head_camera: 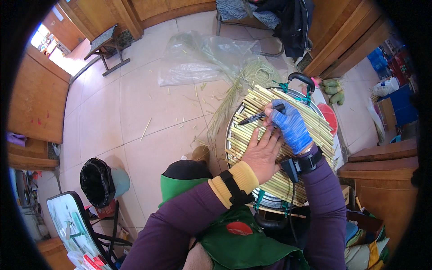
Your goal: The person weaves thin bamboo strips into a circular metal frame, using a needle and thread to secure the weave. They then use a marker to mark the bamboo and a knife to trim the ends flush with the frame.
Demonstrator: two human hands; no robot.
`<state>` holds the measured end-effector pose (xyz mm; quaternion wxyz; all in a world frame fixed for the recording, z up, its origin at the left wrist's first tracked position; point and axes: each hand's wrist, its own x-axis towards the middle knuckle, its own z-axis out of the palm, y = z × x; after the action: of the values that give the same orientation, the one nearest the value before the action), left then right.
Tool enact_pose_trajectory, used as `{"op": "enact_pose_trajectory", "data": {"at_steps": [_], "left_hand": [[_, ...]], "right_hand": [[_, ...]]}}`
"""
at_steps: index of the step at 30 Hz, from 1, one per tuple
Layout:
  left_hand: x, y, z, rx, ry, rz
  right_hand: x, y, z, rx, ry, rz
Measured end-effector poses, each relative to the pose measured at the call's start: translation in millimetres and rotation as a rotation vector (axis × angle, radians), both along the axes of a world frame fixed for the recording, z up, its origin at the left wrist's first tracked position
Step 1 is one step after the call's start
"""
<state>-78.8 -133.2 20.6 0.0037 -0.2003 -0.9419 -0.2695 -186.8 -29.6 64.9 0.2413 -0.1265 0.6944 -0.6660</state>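
A mat of pale green-yellow plant stalks (312, 126), laid side by side, covers a round metal pan (270, 201) in front of me. The pan has black handles (301, 78), with green cord (306, 98) tied near them. My left hand (265, 153) is bare and lies flat on the stalks, fingers spread. In a blue fingerless glove, my right hand (287, 123) grips a black marker pen (254, 118). The pen points left, its tip close above the stalks; whether it touches them I cannot tell. Both hands hide the middle of the mat.
Loose long fibres (224, 106) and a coiled woven piece (260, 72) lie by a clear plastic sheet (195, 60). Cut bits litter the tiled floor (101, 125). A lined bin (120, 182) and a small table (64, 216) stand left; a folding stool (104, 42) stands farther back.
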Motion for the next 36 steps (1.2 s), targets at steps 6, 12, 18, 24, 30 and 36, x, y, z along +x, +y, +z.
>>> {"op": "enact_pose_trajectory", "data": {"at_steps": [6,12,18,24,30,36], "left_hand": [[0.2,-0.7,2.8,-0.037,-0.059,-0.017],[0.4,-1.2,2.7,-0.057,-0.073,-0.03],[1.6,0.4,1.5,-0.059,-0.071,-0.016],[1.8,0.4,1.5,-0.046,-0.051,-0.012],[2.2,1.7,-0.2,-0.06,-0.054,-0.009],[1.7,-1.1,7.6,-0.061,-0.054,-0.017]], "right_hand": [[-1.2,0.3,-3.9,0.018,-0.014,-0.025],[-8.8,-2.2,-14.9,-0.103,-0.08,-0.238],[-8.8,-1.0,-15.2,-0.098,-0.088,-0.18],[-13.5,-3.2,-9.7,-0.116,-0.043,-0.303],[-17.2,-2.7,-8.7,-0.034,0.076,-0.236],[-32.5,7.6,-6.4,-0.084,0.107,-0.306]]}}
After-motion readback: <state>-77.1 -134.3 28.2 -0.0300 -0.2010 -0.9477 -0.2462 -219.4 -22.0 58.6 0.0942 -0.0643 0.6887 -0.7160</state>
